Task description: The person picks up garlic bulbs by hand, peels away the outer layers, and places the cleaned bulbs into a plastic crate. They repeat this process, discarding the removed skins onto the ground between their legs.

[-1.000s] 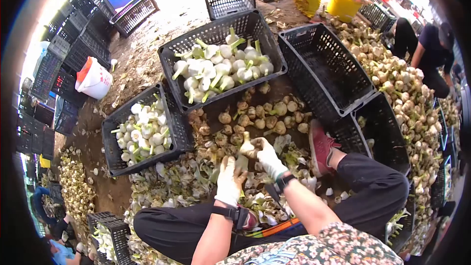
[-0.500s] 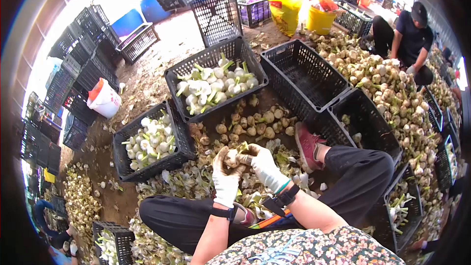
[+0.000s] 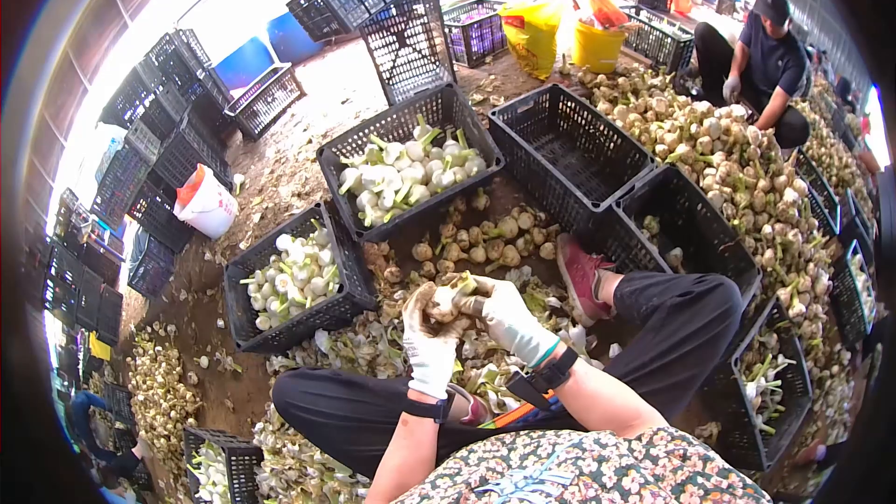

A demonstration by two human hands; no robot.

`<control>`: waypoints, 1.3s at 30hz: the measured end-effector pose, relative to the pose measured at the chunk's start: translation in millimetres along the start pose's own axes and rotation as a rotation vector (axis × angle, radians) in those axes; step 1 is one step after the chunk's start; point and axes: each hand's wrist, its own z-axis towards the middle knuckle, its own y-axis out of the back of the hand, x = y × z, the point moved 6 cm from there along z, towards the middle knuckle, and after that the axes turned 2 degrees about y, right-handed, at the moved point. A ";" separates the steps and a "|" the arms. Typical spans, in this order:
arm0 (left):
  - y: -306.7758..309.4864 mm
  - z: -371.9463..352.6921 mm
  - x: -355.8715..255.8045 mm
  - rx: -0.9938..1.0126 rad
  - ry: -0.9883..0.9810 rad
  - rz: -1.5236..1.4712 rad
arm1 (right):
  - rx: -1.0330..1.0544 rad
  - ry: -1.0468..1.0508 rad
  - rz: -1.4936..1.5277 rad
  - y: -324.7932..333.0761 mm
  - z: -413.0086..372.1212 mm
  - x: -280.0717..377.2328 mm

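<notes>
Over my crossed legs, a garlic bulb (image 3: 445,302) with a short green-yellow stem is held between both gloved hands. My left hand (image 3: 429,341) cups it from below and the left, its fingers curled round it; the glove's fingertips are soiled. My right hand (image 3: 509,315) is closed against the bulb's right side near the stem, and I cannot make out whether a small tool is in it. Loose untrimmed bulbs (image 3: 495,238) lie on the ground just beyond the hands. Peeled skins and leaves (image 3: 495,378) litter the ground below them.
Crates of cleaned white garlic stand ahead (image 3: 406,173) and at left (image 3: 294,280). Another black crate (image 3: 569,145) sits ahead right. A large garlic heap (image 3: 719,145) fills the right, where a co-worker (image 3: 770,65) sits. A white bucket (image 3: 205,203) and stacked crates (image 3: 177,112) are at left.
The view has shifted slightly. Both hands stay on the garlic bulb, with the right fingers turned a little against it. The co-worker at the heap has lifted one hand.
</notes>
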 end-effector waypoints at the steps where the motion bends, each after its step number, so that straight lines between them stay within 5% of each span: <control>1: 0.3 0.2 -2.1 -0.007 -0.025 0.011 | -0.001 0.001 0.000 2.7 -1.0 0.1; 4: -2.5 0.0 -0.2 0.047 0.214 -0.257 | 0.003 -0.100 0.151 8.4 -3.8 -1.5; 6: -4.6 -1.2 -8.2 0.046 0.368 -0.740 | -0.008 -0.024 0.007 15.6 -6.7 8.3; 8: -1.8 0.1 -10.9 0.070 0.306 -0.739 | 0.057 0.077 -0.087 29.1 -0.9 3.5; 10: -9.2 -5.2 -7.6 0.099 0.629 -0.881 | 0.064 0.453 -0.694 25.1 -3.7 21.4; 12: -12.8 -9.7 10.4 0.126 0.630 -0.871 | 0.046 0.348 -0.595 17.2 -10.7 24.1; 15: -10.9 -7.5 -10.2 0.114 0.286 -0.287 | -0.110 0.033 -0.467 13.9 -20.9 24.8; 19: -10.4 -2.5 -1.5 0.171 0.599 -0.789 | -0.020 0.034 -0.107 15.8 -18.1 18.3; 22: -13.2 -3.1 -19.0 0.195 0.585 -0.768 | -0.079 0.044 -0.246 14.2 -20.9 22.0; 24: -10.4 -1.8 -18.7 0.124 0.294 -0.370 | -0.074 0.049 -0.221 15.7 -20.4 23.7; 26: -11.5 -5.9 -17.2 0.154 0.426 -0.625 | -0.061 0.059 -0.168 16.8 -21.4 23.1; 27: -7.6 -5.3 -20.9 0.156 0.429 -0.624 | -0.042 0.222 0.126 41.4 -2.6 -2.7; 28: -9.4 -7.6 -25.8 0.267 0.483 -0.690 | -0.292 -0.054 0.434 43.1 -8.4 -0.3; 30: -12.8 -8.2 -29.0 0.460 0.505 -0.762 | -0.366 0.009 0.299 59.6 -6.1 1.7; 32: -10.4 -10.5 -40.6 0.460 0.567 -0.738 | -0.158 0.195 -0.973 77.0 -1.3 8.9; 34: -9.9 -10.0 -37.0 0.398 0.524 -0.662 | -0.269 0.287 -1.304 57.2 -19.6 18.1; 37: -7.9 -8.1 -29.6 0.363 0.428 -0.397 | -0.016 0.368 -0.864 11.3 -29.1 55.4; 39: -9.4 -7.5 -25.7 0.379 0.385 -0.217 | 0.159 0.485 -1.105 -15.1 -35.2 68.3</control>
